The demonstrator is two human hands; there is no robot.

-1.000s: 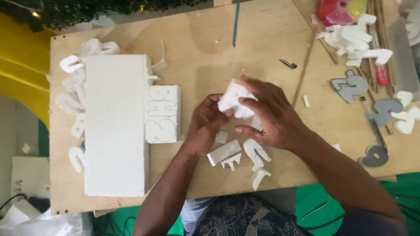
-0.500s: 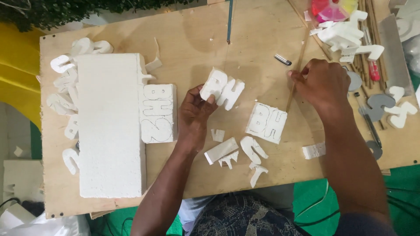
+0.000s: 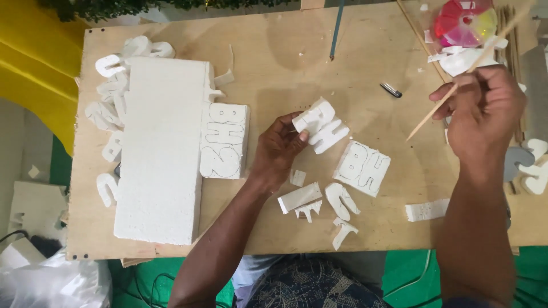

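- While a large white foam slab (image 3: 162,151) is lying at the left of the plywood board (image 3: 274,51), loose foam cut-outs (image 3: 108,108) are crowding along its left edge.
- Just right of the slab, a smaller foam block with outlined shapes (image 3: 224,140) is sitting against it.
- Near the middle of the frame, the left hand (image 3: 278,149) is pinching a white foam letter piece (image 3: 321,125); the thumb and fingertips (image 3: 303,136) are closing on its lower left end, so most of the piece is sticking out up and to the right of the fingers.
- Below that hand, foam scraps (image 3: 319,205) are lying on the board, and a square foam offcut (image 3: 362,167) is resting just right of the held piece, apart from it.
- At the right of the frame, the right hand (image 3: 485,111) is curling its fingers around a thin wooden stick (image 3: 434,111), which is slanting from upper right to lower left.
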